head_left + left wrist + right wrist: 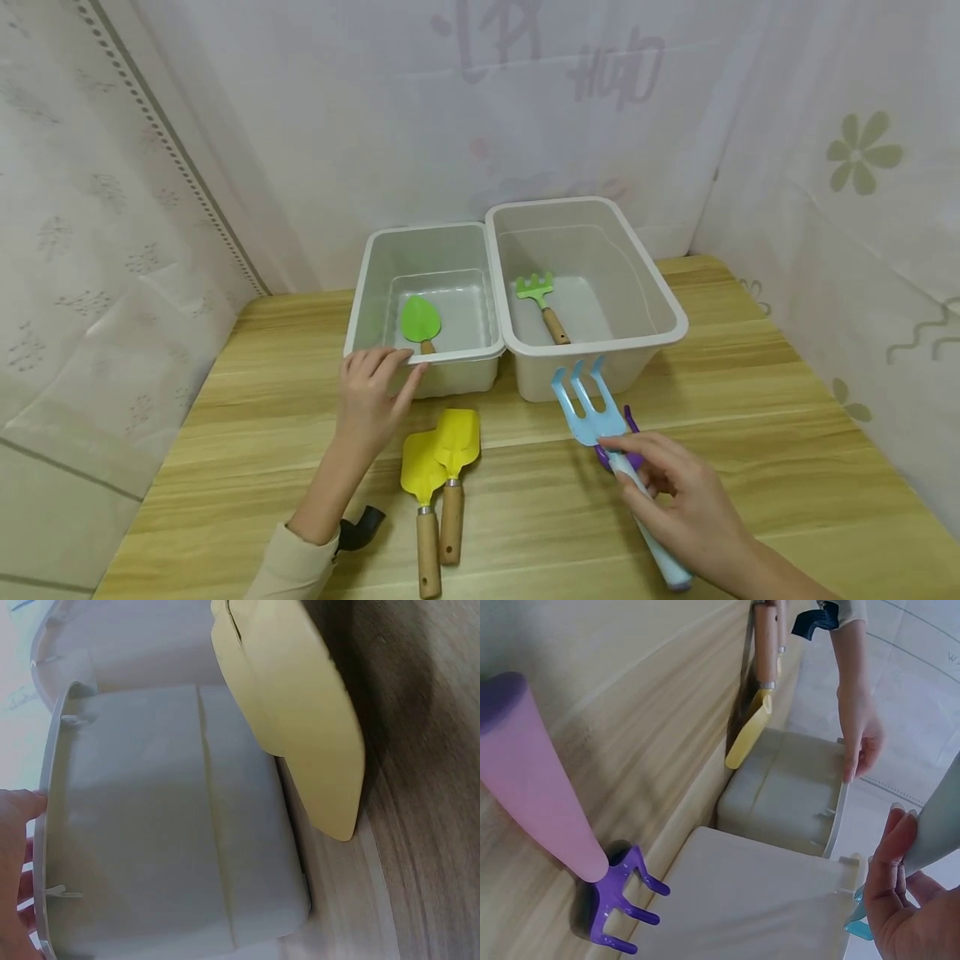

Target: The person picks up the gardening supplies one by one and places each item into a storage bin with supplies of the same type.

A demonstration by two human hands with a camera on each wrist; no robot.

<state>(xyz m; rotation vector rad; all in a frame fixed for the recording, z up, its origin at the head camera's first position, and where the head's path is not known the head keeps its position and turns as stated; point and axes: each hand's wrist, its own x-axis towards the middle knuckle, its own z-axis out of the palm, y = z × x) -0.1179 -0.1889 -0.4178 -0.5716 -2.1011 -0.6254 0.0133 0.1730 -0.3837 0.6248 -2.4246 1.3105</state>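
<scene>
My right hand holds a light-blue garden hand rake, pinched near the top of its pale handle. Its tines point toward the right-hand white bin. Beneath that hand lies a purple hand rake with a pink handle, mostly hidden in the head view. My left hand grips the front rim of the left-hand white bin. Inside that bin rests a green trowel, its handle partly hidden by the rim. A green hand rake with a wooden handle lies in the right-hand white bin.
Two yellow shovels with wooden handles lie overlapping on the wooden table, right of my left forearm. Both bins stand side by side near the back edge. Patterned curtains surround the table. A black strap piece shows at my left wrist.
</scene>
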